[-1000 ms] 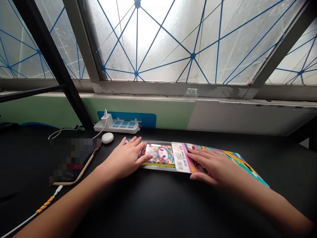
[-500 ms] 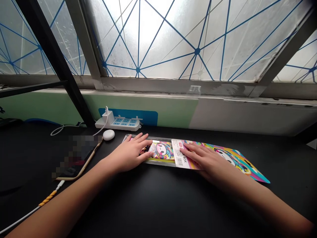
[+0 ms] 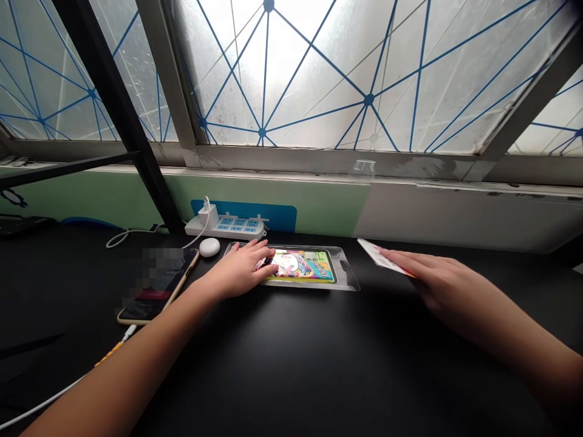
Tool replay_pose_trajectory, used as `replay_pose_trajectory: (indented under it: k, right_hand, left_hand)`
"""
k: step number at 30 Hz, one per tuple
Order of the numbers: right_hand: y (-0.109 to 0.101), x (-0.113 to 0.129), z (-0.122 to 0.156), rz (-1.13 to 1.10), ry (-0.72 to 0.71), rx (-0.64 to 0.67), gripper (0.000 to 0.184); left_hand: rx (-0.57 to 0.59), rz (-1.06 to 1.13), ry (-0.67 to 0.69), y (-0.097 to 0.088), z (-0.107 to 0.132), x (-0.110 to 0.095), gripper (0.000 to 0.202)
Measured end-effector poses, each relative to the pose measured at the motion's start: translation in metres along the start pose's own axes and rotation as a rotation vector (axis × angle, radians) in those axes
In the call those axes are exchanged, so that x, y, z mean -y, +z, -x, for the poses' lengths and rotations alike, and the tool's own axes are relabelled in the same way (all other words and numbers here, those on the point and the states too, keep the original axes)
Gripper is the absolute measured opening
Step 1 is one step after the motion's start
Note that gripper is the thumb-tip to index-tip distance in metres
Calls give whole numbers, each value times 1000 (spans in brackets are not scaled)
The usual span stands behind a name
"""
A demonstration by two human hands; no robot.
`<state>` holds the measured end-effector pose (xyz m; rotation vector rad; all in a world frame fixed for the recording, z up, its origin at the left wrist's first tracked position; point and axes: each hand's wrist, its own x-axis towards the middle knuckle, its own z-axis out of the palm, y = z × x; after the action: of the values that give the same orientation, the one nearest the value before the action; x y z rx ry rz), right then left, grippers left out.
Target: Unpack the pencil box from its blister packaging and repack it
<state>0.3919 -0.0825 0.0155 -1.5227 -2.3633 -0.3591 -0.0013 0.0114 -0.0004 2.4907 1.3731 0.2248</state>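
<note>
A colourful pencil box in a clear plastic shell (image 3: 304,267) lies on the black desk (image 3: 291,358) near the wall. My left hand (image 3: 243,267) rests flat on its left end, fingers stretched out. My right hand (image 3: 439,276) is off to the right, holding a printed cardboard sleeve (image 3: 380,257) by its underside; the sleeve is raised edge-on and apart from the box, and most of it is hidden by my hand.
A phone (image 3: 159,285) on a cable lies left of the box, with a small white round case (image 3: 209,247) and a white power strip (image 3: 228,226) behind it by the wall. A black frame post (image 3: 118,115) rises at the left.
My right hand has slid the cardboard sleeve off the box to the right and lifted it. My left hand has stayed pressed on the box's left end.
</note>
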Motion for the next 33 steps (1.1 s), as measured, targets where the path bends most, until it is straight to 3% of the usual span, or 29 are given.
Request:
replay_pose_trajectory:
  k: [2, 4, 7, 10, 12, 15, 18, 25, 33]
  right_hand:
    - [-11, 19, 2, 13, -29, -78, 68]
    - [-15, 52, 5, 13, -128, -149, 71]
    - [-4, 115, 12, -29, -352, -90, 72]
    - [20, 166, 12, -61, -571, 45, 49]
    - [35, 186, 5, -93, -587, 84, 51]
    - [49, 196, -13, -205, -454, 159, 62]
    - [53, 195, -26, -329, -316, 256, 53]
    - [45, 186, -23, -485, -273, 375, 56]
    - [43, 187, -24, -492, -254, 373, 54]
  left_hand:
    - [-11, -8, -4, 1, 0, -1, 60]
    - [-14, -23, 0, 3, 0, -5, 60]
    - [-10, -59, 27, 6, 2, -15, 63]
    - [-16, -92, 64, 11, 5, -26, 64]
    - [-23, -107, 86, 15, 7, -33, 64]
    - [-29, -123, 110, 21, 9, -38, 65]
    - [-38, -130, 121, 25, 10, -39, 64]
    - [-45, -109, 128, 22, 11, -39, 62]
    - [-97, -15, 98, 22, 11, -40, 52]
